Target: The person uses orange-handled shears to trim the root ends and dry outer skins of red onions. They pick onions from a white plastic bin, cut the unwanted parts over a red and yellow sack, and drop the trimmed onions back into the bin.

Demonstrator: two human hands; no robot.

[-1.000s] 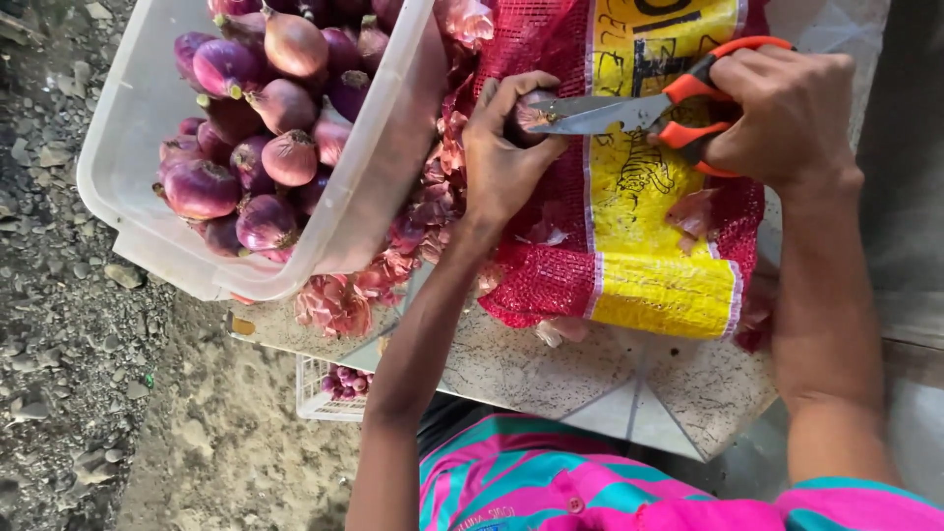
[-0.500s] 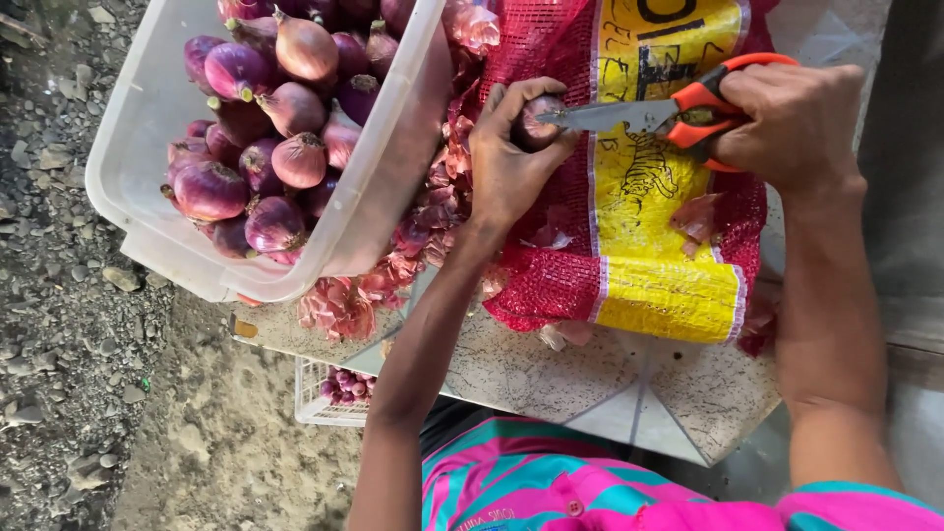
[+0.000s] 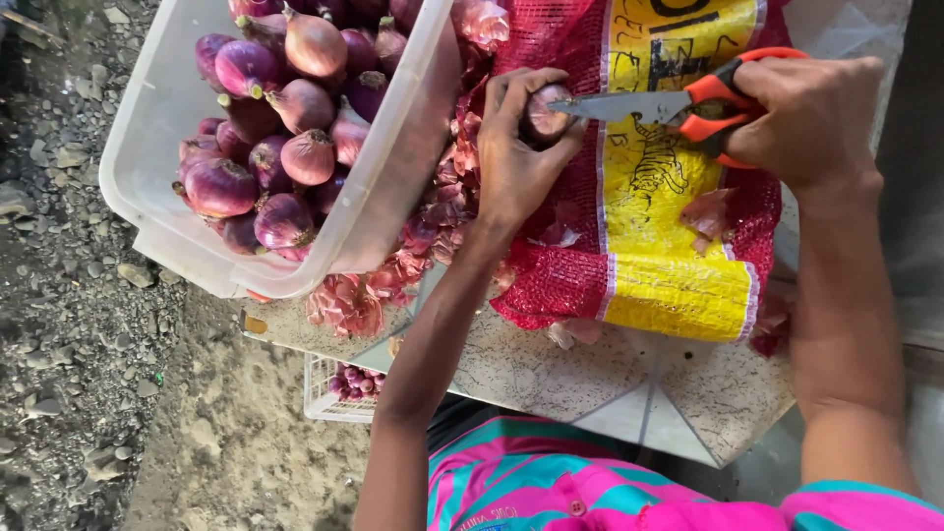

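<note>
Red mesh sack [image 3: 560, 285] lay flat on the speckled slab [image 3: 551, 369] in front of me, with a big yellow printed panel [image 3: 669, 226] running down its middle, black lettering and a small animal drawing on it; print not transcribed. My left hand [image 3: 516, 157] was curled tight around one red onion [image 3: 544, 113], held over the sack's upper left part, only the onion's end showing between my fingers. My right hand [image 3: 811, 118] was clenched through the orange handles of the scissors [image 3: 678, 103], and the grey blades pointed left with the tip right at the onion's exposed end. Couldn't tell whether the blades were actually biting in.

Left of my hand sat a clear plastic tub [image 3: 393, 206], tilted, rim leaning against the slab edge, loaded with red onions [image 3: 285, 147], purple and pinkish, some with dry stalks. Loose onion skins [image 3: 423, 246] were piled between the tub wall and the sack, touching both, a few more scraps on the yellow panel near my right wrist. Below the slab edge a white slotted crate [image 3: 329, 393] held a few small onions, partly hidden by my left forearm. Gravelly ground [image 3: 69, 295] was on the left. My pink and teal striped clothing [image 3: 551, 482] filled the bottom of view.
</note>
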